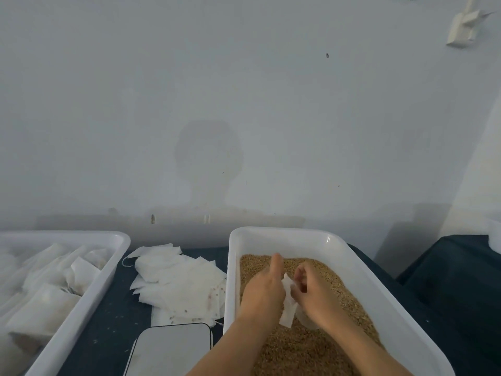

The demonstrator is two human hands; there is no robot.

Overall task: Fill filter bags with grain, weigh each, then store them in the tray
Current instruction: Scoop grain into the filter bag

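Note:
A white tub (349, 256) holds brown grain (311, 346) at centre right. Over the grain, my left hand (264, 287) and my right hand (311, 290) both pinch one white filter bag (288, 310), which hangs between them. A pile of empty filter bags (179, 280) lies on the dark table left of the tub. Below that pile sits a flat silver scale (170, 348). At the far left a white tray (108, 270) contains several filled bags (43, 299).
A pale wall rises close behind the table. Dark cloth (447, 283) covers the table to the right of the tub. Loose grains dot the dark table surface (119, 316) between tray and scale.

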